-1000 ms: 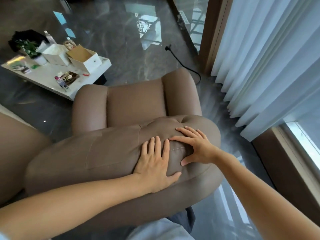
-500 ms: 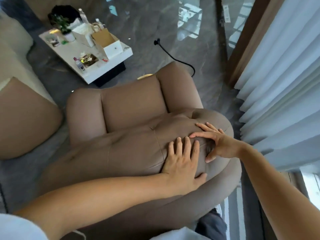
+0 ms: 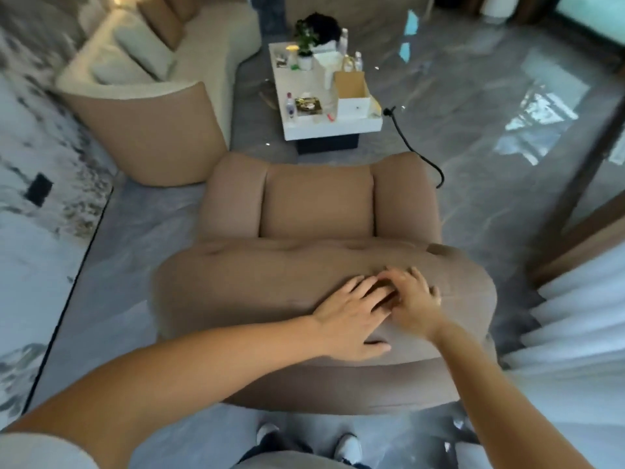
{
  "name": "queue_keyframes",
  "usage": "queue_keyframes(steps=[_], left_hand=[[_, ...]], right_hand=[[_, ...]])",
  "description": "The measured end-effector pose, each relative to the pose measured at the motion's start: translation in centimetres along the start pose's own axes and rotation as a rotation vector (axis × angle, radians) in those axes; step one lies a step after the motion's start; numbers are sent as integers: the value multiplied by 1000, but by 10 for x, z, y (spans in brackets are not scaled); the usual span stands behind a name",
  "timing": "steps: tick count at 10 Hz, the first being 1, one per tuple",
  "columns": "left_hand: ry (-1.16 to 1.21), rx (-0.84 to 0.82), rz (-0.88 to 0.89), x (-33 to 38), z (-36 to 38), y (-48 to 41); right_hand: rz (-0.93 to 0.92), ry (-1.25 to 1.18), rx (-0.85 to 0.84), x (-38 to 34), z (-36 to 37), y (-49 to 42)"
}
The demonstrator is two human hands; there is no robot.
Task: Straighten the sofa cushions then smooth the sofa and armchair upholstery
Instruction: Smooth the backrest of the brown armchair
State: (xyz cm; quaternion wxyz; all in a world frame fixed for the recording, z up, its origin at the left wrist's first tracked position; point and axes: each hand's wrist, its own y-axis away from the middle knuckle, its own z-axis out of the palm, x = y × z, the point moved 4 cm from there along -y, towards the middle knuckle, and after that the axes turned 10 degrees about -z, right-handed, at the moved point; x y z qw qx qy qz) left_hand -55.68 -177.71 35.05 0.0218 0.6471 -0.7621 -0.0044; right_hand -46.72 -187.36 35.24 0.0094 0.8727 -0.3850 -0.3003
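I look down from behind at a brown leather armchair [image 3: 318,204]. Its padded backrest top [image 3: 236,282] runs across the middle of the view. My left hand [image 3: 351,313] lies flat on the backrest top, fingers spread and pointing right. My right hand [image 3: 414,301] rests beside it, palm down, its fingers touching the left hand's fingertips. Neither hand holds anything. A cream sofa [image 3: 203,55] with a tan end panel and several cushions [image 3: 145,52] stands at the far left.
A white coffee table [image 3: 324,126] carries a plant, bottles, an open cardboard box and small items. A black cable [image 3: 416,150] trails on the glossy grey floor. White curtains [image 3: 575,326] hang at the right. My shoes [image 3: 348,445] show below.
The view has swung left and centred on the armchair, bringing the sofa into sight. Both hands have slid leftwards along the backrest top and now touch at the fingertips.
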Motion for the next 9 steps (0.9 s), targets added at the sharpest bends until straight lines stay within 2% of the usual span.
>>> queue_keyframes(steps=[1,2,3,4,5,7,9], left_hand=[[1,58,-83,-25,6,40],[-12,24,-260,-64,17,96],[-7,-90,-516,-105,31,147],[78,-149,-622,-121,47,160],[174,-115,-596,-122,50,148],[218,-80,-614,-141,38,147],[374,-258,-523,-182,-18,164]], right_hand=[[-71,66,0,-29,23,3],[-191,84,-17,-56,44,5],[-331,198,-77,-82,69,13],[-368,439,-67,-85,81,18],[-331,502,-33,-84,72,15],[-219,514,23,-113,79,12],[1,425,-175,-160,61,-14]])
